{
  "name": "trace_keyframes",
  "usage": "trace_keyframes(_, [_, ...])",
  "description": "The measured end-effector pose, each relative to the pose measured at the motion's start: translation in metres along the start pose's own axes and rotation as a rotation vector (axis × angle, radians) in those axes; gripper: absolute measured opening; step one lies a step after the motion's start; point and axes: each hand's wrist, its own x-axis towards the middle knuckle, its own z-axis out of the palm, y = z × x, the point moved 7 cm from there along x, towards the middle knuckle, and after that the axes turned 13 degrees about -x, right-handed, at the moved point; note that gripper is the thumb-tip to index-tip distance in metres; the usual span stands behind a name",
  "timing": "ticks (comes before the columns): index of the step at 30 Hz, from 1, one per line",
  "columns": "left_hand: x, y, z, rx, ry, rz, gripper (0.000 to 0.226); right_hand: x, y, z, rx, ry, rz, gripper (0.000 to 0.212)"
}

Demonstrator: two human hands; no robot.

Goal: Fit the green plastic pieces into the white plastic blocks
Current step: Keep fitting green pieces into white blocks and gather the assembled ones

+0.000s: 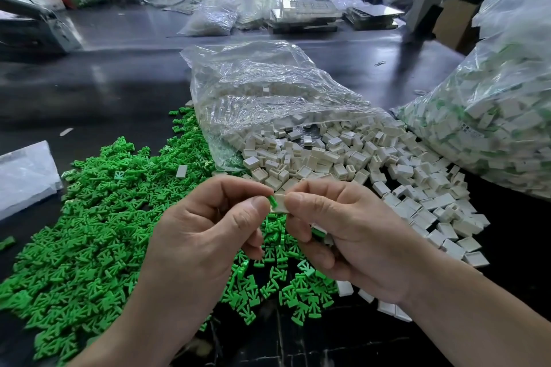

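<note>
**Green piece meets white block above the heaps**

We hold both hands close together over the dark, glossy tabletop (119,83). Our left hand (208,226) pinches a small green piece (272,200) between thumb and forefinger, with the other fingers curled loosely beneath. Our right hand (351,235) pinches a white block (281,205) the same way. The two parts touch at the fingertips, the green end at the block's edge; how far in it sits, we cannot tell. Under the curled lower fingers of the right hand sits something else showing green and white (319,231), too hidden to make out.

Below and to the left spreads a heap of green pieces (104,217) in matte, bright plastic, flat and branching like little forks with a crossbar. One stray white piece (181,171) lies on top of it. To the right lies a spill of white blocks (357,164) — small, boxy, off-white shells with smooth faces, some showing a hollow side. They pour from the mouth of a crinkled clear bag (268,92) lying on its side. At the far right bulges a big bag (507,104) of thin, filmy plastic, packed with white blocks showing green. A flat, cloudy plastic sheet (24,170) rests at the left edge.
</note>
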Motion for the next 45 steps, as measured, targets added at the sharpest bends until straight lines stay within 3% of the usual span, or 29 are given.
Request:
trace_keyframes(10, [-0.002, 0.009, 0.000, 0.242, -0.031, 0.025, 0.010, 0.000, -0.002, 0.000, -0.140, 0.010, -0.045, 0.015])
trace_keyframes(17, [-0.001, -0.011, 0.007, -0.239, -0.145, -0.258, 0.048, -0.002, -0.004, 0.004, -0.083, -0.061, -0.042, 0.017])
trace_keyframes(30, [-0.001, -0.016, 0.012, -0.462, -0.133, -0.405, 0.049, -0.003, -0.003, 0.005, -0.050, -0.086, -0.002, 0.014])
trace_keyframes(38, [-0.002, -0.019, 0.015, -0.477, -0.141, -0.407, 0.047, -0.002, 0.002, 0.006, -0.015, -0.084, 0.039, 0.013])
trace_keyframes(42, [-0.007, -0.023, 0.027, -0.644, -0.201, -0.478, 0.044, -0.001, 0.007, 0.009, 0.036, -0.095, 0.055, 0.045])
trace_keyframes(45, [-0.009, -0.024, 0.033, -0.778, -0.189, -0.521, 0.045, -0.001, 0.006, 0.010, 0.076, -0.082, 0.033, 0.040])
